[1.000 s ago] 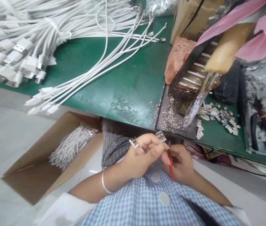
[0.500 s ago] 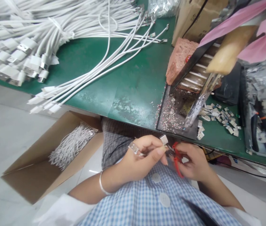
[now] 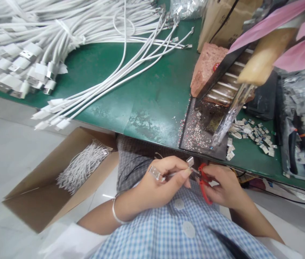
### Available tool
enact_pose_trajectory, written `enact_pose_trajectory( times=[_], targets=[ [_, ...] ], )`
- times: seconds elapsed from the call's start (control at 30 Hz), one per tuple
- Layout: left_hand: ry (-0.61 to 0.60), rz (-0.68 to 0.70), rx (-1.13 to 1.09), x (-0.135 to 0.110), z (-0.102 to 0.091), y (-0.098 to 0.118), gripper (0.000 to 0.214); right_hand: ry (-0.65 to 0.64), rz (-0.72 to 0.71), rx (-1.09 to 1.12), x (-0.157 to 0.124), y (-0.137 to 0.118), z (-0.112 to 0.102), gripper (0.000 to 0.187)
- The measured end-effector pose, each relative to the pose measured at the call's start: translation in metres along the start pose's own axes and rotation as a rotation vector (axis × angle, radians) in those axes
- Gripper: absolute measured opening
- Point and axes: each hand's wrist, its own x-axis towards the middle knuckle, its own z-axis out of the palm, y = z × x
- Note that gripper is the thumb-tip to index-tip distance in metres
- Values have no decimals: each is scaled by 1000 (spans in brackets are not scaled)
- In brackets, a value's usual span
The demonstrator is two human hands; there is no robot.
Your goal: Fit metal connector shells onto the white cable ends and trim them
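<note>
My left hand is closed in a pinch on a short white USB cable. One metal USB plug of it lies against the back of that hand. A second metal connector pokes up at the fingertips, and most of the cord is covered by the fingers. My right hand grips a pair of scissors by its red handles. The blades point left, close to the left fingertips beside the connector. Whether they touch the cable I cannot tell. Both hands are over my lap, in front of the table's edge.
Several white cables lie on the green table, with bundles behind. At right, a wooden-handled soldering iron leans by a brick. Loose connectors and pliers lie nearby. A cardboard box stands below left.
The connector at my left fingertips has turned and shifted slightly to the right. The left fingers and the scissors have moved only a little.
</note>
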Motion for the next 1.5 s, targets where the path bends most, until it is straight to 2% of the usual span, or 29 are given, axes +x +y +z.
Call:
enact_pose_trajectory(
  times=[0.23, 0.37, 0.57, 0.8, 0.87, 1.0, 1.13, 1.27, 1.5],
  targets=[
    [-10, -16, -13, -1, -2, 0, 26, -2, -40, -51, 2, -1, -1, 9],
    [-54, -128, -281, -1, 0, -4, 27, 53, -2, 9, 0, -4, 8, 14],
    [-99, -210, -739, 2, 8, -18, 28, 162, 123, 161, -8, -13, 35, 18],
    [-128, -177, -857, 6, 17, -25, 23, 278, 230, 267, -14, -19, 51, 17],
    [-116, -188, -850, 6, 18, -25, 24, 292, 233, 271, -14, -20, 51, 19],
    [-80, -193, -744, 4, 14, -22, 26, 239, 194, 244, -13, -19, 44, 23],
    [-2, -87, -464, 3, 8, -12, 25, 149, 169, 207, -10, -13, 27, 25],
    [33, 12, -206, 2, 5, -5, 22, 73, 81, 92, -6, -7, 10, 21],
    [15, 96, -59, 2, 3, -6, 17, 63, 26, -11, -2, -5, 6, 15]
  ],
)
